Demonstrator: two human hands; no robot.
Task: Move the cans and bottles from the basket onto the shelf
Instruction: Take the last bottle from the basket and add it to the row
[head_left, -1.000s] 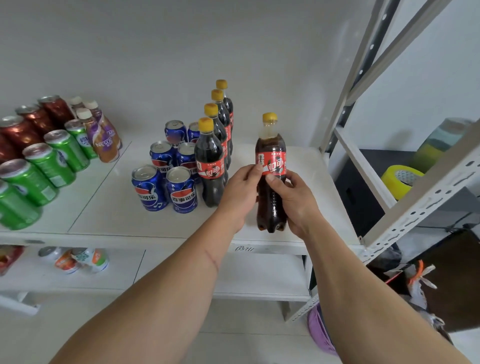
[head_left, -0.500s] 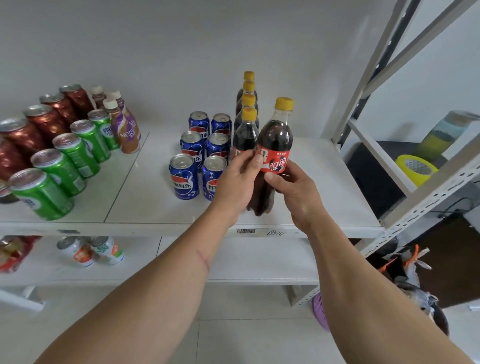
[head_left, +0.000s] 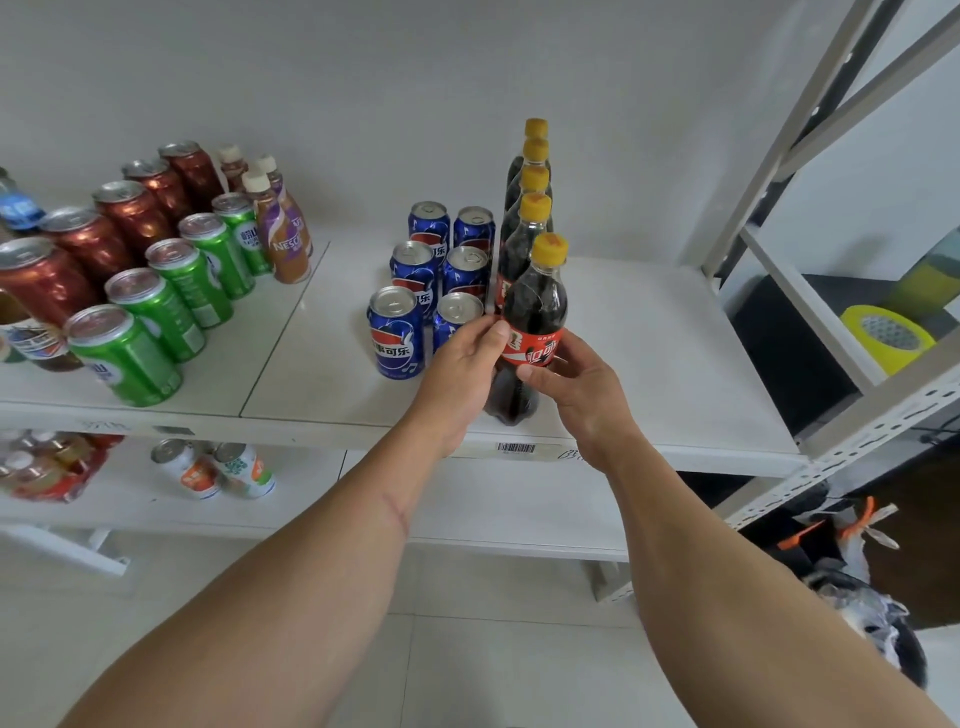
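You've got both hands on the cola bottle (head_left: 532, 317): left hand (head_left: 462, 371) and right hand (head_left: 579, 387) curl around its red label from either side. It stands upright on the shelf (head_left: 649, 364), front of the bottle row (head_left: 530, 208), with blue cans (head_left: 415, 291) just beyond your left hand.

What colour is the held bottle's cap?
Yellow cap on the bottle; head view shows it.

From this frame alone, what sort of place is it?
Probably a shop or stockroom: a white metal shelf with a barcode tag on its edge, and drinks in rows by kind, blue cans beside cola bottles.
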